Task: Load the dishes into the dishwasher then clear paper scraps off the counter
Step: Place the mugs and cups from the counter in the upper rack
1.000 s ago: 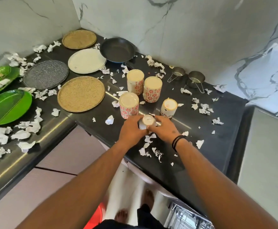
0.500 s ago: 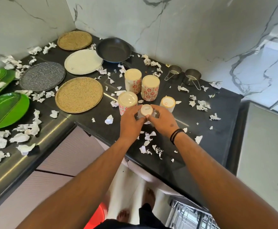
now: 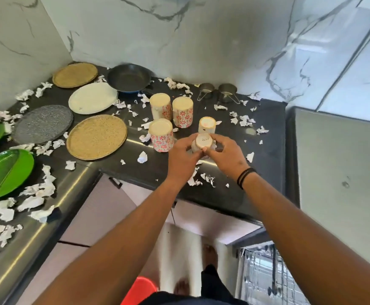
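Observation:
A small white cup (image 3: 203, 141), upside down with its printed base showing, is gripped between my left hand (image 3: 183, 156) and my right hand (image 3: 226, 155) just above the black counter (image 3: 265, 150). Right behind it stands a second small white cup (image 3: 207, 124), also inverted. Three taller floral mugs (image 3: 160, 135) (image 3: 160, 106) (image 3: 182, 112) stand upside down to the left. Torn paper scraps (image 3: 37, 190) lie scattered across the counter. The dishwasher rack (image 3: 267, 278) shows at the bottom right.
Two woven plates (image 3: 96, 137) (image 3: 75, 75), a white plate (image 3: 92, 97), a grey plate (image 3: 42, 124), green dishes (image 3: 4, 172), a dark pan (image 3: 129, 78) and two metal measuring cups (image 3: 227, 92) sit on the counter. A grey appliance (image 3: 338, 172) flanks the right.
Both hands have lifted the small cup off the counter and turned its base toward me. The view has shifted, so the counter sits higher in frame.

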`<state>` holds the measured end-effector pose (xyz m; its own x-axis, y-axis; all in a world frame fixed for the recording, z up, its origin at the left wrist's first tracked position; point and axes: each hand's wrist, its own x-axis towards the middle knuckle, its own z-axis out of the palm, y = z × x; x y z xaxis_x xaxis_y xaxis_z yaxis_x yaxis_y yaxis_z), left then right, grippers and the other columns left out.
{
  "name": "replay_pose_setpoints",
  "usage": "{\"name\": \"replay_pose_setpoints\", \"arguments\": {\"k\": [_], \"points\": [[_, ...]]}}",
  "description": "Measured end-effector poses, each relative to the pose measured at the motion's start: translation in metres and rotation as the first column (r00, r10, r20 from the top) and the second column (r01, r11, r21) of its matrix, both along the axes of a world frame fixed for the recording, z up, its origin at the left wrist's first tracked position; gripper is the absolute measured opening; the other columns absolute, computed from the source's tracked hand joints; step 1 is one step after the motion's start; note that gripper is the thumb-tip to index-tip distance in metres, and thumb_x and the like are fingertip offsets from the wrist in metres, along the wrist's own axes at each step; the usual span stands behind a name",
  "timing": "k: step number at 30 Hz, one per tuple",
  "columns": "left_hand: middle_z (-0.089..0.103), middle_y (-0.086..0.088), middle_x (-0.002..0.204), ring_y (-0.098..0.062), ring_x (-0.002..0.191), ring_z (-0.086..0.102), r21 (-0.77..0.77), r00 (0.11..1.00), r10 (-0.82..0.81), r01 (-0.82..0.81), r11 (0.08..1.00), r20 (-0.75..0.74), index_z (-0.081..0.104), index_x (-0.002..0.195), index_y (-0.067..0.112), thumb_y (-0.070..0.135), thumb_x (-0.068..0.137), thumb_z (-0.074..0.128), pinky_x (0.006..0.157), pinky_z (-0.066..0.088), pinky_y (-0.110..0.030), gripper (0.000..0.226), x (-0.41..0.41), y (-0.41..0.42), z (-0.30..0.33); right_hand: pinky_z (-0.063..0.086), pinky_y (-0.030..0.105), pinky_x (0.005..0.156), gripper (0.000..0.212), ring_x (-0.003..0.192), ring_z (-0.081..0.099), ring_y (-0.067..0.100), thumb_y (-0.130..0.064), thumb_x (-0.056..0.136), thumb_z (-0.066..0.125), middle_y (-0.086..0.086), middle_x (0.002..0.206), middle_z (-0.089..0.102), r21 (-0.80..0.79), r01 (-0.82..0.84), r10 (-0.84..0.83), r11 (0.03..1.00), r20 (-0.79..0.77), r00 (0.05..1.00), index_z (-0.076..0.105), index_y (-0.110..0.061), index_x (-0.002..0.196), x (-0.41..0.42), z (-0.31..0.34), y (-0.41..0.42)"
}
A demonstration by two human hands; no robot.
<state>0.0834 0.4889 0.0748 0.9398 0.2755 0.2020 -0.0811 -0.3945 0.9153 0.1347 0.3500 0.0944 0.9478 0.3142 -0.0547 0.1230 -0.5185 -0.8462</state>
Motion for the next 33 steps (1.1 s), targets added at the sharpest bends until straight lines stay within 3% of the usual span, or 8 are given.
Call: {"name": "replay_pose_setpoints", "arguments": {"k": [2, 7, 11, 13, 16, 20, 24, 33], "points": [[0.073, 0.012, 0.108, -0.008, 0.104, 0.067, -0.027, 0.999, -0.032, 0.031, 0.999, -0.013, 0.072, 0.122, 0.025, 0.025, 0.085, 0.071, 0.093, 0.056, -0.038, 0.038, -0.005, -0.013, -0.002, 0.052, 0.041, 0.099, 0.045, 0.107, 0.065, 0.015, -0.027, 0.087, 0.072, -0.005, 0.121, 0.068, 0.030, 0.051, -0.051, 0.998, 0.015, 0.999, 0.064, -0.023, 0.131, -0.014, -0.003, -0.015], [0.073, 0.010, 0.113, -0.015, 0.108, 0.068, -0.054, 0.982, -0.182, 0.179, 0.982, -0.049, 0.071, 0.124, 0.024, 0.032, 0.078, 0.073, 0.093, 0.057, -0.045, 0.047, -0.016, -0.061, -0.014, 0.052, 0.041, 0.101, 0.045, 0.110, 0.064, 0.017, -0.023, 0.087, 0.075, -0.001, 0.120, 0.070, 0.064, 0.221, -0.221, 0.973, 0.000, 0.975, 0.064, -0.019, 0.130, -0.051, -0.009, -0.071], [0.074, 0.012, 0.105, -0.016, 0.099, 0.070, -0.036, 0.949, -0.309, 0.308, 0.951, -0.062, 0.071, 0.119, 0.033, 0.031, 0.078, 0.075, 0.088, 0.058, -0.048, 0.041, -0.026, -0.112, -0.016, 0.053, 0.026, 0.094, 0.042, 0.104, 0.062, 0.012, -0.016, 0.087, 0.075, -0.007, 0.115, 0.068, 0.074, 0.350, -0.350, 0.934, -0.013, 0.937, 0.065, -0.015, 0.129, -0.081, -0.011, -0.122], [0.072, 0.025, 0.093, -0.012, 0.093, 0.070, -0.035, 0.923, -0.378, 0.376, 0.926, -0.074, 0.072, 0.113, 0.037, 0.019, 0.080, 0.078, 0.085, 0.059, -0.043, 0.038, -0.031, -0.141, -0.016, 0.051, 0.019, 0.090, 0.043, 0.102, 0.061, 0.013, -0.015, 0.088, 0.074, -0.005, 0.114, 0.067, 0.068, 0.421, -0.421, 0.904, -0.025, 0.907, 0.065, -0.016, 0.130, -0.096, -0.011, -0.148], [0.069, 0.035, 0.088, 0.001, 0.090, 0.069, -0.066, 0.876, -0.471, 0.467, 0.882, -0.104, 0.071, 0.114, 0.034, 0.008, 0.083, 0.079, 0.086, 0.059, -0.031, 0.042, -0.039, -0.183, -0.019, 0.050, 0.027, 0.096, 0.043, 0.106, 0.064, 0.016, -0.016, 0.087, 0.074, 0.001, 0.118, 0.070, 0.067, 0.516, -0.514, 0.854, -0.046, 0.857, 0.066, -0.017, 0.129, -0.116, -0.017, -0.189], [0.077, 0.011, 0.102, -0.013, 0.097, 0.072, -0.076, 0.802, -0.585, 0.580, 0.811, -0.121, 0.074, 0.115, 0.028, 0.021, 0.081, 0.078, 0.090, 0.058, -0.047, 0.035, -0.051, -0.243, -0.027, 0.050, 0.028, 0.099, 0.045, 0.111, 0.064, 0.014, -0.017, 0.083, 0.077, 0.001, 0.120, 0.071, 0.091, 0.659, -0.651, 0.747, -0.104, 0.752, 0.068, -0.017, 0.127, -0.143, -0.029, -0.246], [0.073, 0.022, 0.096, -0.014, 0.097, 0.070, -0.034, 0.742, -0.654, 0.657, 0.753, -0.150, 0.072, 0.114, 0.036, 0.033, 0.078, 0.081, 0.090, 0.055, -0.047, 0.037, -0.073, -0.312, -0.038, 0.051, 0.032, 0.100, 0.047, 0.112, 0.064, 0.010, -0.025, 0.078, 0.078, -0.006, 0.116, 0.073, 0.135, 0.775, -0.755, 0.617, -0.175, 0.632, 0.070, -0.022, 0.124, -0.181, -0.044, -0.307], [0.073, 0.009, 0.108, -0.009, 0.099, 0.068, -0.018, 0.639, -0.748, 0.758, 0.652, -0.178, 0.069, 0.119, 0.021, 0.030, 0.077, 0.085, 0.087, 0.058, -0.042, 0.046, -0.121, -0.432, -0.089, 0.055, 0.014, 0.072, 0.041, 0.095, 0.067, 0.005, -0.020, 0.081, 0.073, -0.002, 0.115, 0.072, 0.188, 0.914, -0.871, 0.359, -0.286, 0.400, 0.071, -0.015, 0.122, -0.243, -0.101, -0.415]]}}
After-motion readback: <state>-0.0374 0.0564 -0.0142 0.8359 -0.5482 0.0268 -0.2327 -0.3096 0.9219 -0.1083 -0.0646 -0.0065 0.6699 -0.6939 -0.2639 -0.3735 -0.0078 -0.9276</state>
